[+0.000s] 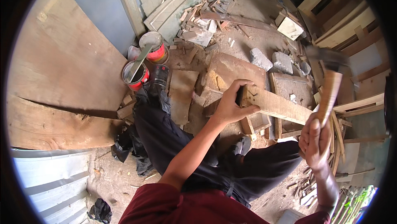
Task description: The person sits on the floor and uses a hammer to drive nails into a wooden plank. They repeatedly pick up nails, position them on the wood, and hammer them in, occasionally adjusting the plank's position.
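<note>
My left hand (232, 104) grips the near end of a pale wooden plank (278, 106) that lies across a low wooden frame (273, 129). My right hand (315, 140) is closed around the wooden handle of a hammer (329, 86). The hammer is raised, its dark metal head up at the right, blurred, above the plank's far end. My legs in dark trousers are bent beneath both arms. A small dark object sits between my left thumb and the plank; I cannot tell what it is.
Two red paint cans (136, 75) with flat sticks across them stand to the left, a black can beside them. Wood scraps and offcuts (202, 21) litter the dirt floor ahead, with grey stones (271, 60). A large plywood sheet (62, 66) leans at left. Timber frames (351, 29) stand at right.
</note>
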Tool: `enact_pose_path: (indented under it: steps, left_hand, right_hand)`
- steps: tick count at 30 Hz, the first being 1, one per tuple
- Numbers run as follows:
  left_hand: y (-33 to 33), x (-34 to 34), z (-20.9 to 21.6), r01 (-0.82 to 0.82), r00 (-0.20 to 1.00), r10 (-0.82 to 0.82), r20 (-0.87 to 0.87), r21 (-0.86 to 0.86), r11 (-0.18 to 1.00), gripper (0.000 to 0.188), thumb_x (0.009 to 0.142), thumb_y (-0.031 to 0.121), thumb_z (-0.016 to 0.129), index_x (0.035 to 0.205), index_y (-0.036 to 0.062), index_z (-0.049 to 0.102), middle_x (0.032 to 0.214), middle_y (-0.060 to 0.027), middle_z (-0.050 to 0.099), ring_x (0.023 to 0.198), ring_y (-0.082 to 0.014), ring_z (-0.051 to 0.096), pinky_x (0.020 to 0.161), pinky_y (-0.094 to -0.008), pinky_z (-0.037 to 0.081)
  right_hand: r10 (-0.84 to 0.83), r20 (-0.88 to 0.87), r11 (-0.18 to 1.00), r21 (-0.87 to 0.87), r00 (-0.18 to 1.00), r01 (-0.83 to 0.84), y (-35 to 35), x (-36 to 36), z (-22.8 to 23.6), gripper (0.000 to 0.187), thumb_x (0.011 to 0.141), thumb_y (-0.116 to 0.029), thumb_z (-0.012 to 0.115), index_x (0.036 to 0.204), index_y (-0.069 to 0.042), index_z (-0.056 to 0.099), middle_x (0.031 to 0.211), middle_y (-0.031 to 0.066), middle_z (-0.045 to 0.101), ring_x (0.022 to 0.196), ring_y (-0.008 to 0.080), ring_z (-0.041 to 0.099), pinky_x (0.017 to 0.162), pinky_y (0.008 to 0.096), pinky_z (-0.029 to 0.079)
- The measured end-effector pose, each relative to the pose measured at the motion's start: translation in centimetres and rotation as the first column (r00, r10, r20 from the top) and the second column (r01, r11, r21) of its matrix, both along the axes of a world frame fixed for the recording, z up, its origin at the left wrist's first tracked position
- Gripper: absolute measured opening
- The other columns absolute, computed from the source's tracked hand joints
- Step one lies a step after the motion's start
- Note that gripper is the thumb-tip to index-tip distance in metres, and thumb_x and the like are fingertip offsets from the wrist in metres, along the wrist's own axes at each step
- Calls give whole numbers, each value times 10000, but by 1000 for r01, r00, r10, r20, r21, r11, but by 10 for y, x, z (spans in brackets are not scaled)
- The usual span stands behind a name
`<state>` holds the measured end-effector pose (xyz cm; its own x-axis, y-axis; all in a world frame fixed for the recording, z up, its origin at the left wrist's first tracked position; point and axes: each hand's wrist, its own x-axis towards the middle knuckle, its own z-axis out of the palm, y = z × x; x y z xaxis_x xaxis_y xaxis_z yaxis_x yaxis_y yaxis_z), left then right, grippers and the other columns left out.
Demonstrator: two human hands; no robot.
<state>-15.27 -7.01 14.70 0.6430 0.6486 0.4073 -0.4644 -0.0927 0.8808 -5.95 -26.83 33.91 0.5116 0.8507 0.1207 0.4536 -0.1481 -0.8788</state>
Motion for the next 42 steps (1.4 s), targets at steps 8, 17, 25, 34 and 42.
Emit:
enact_pose_path:
  steps: [8, 17, 25, 34, 42]
  left_hand:
    - [-5, 1, 6, -6, 1000, 7, -28, 34, 999, 702, 637, 111, 859, 1247, 41, 520, 1167, -82, 597, 1106, -177, 561, 970, -321, 438]
    - [-11, 7, 8, -22, 998, 28, -61, 98, 995, 705, 629, 156, 877, 1233, 43, 532, 1145, -87, 604, 1078, -184, 576, 946, -334, 447]
    - [-13, 12, 10, -9, 999, 14, -49, 91, 996, 685, 641, 119, 870, 1228, 40, 526, 1148, -91, 606, 1068, -181, 584, 932, -320, 457]
    - [-9, 12, 5, -11, 998, 15, -63, 59, 998, 722, 622, 132, 895, 1236, 43, 527, 1144, -89, 607, 1060, -177, 586, 942, -322, 452]
    - [-12, 10, -2, -5, 999, 5, 38, 8, 1000, 857, 516, 230, 972, 1230, 52, 534, 1139, -65, 616, 1063, -169, 586, 938, -321, 452]
  right_hand:
    - [-7, -104, 935, -353, 995, -31, -19, 8, 2, 277, 1034, -269, 487, 905, -24, 503, 572, -29, 479, 454, 47, 450, 382, 246, 328]
    - [260, 187, 766, -637, 947, -85, -26, 8, 0, 136, 969, -138, 566, 1013, -11, 544, 634, 76, 572, 524, 142, 540, 457, 270, 378]
    - [115, 425, 989, -132, 898, -64, -38, 18, -26, 275, 1021, -268, 521, 831, -69, 532, 576, -30, 463, 484, 54, 459, 377, 223, 332]
    - [99, 383, 995, -46, 918, -89, -29, 11, -30, 315, 1034, -302, 495, 791, -103, 497, 564, -39, 462, 433, 60, 444, 337, 233, 314]
    - [-139, -268, 987, 34, 953, 154, -23, 4, -22, 344, 1043, -325, 473, 780, -103, 495, 525, -78, 396, 397, 39, 385, 341, 205, 282]
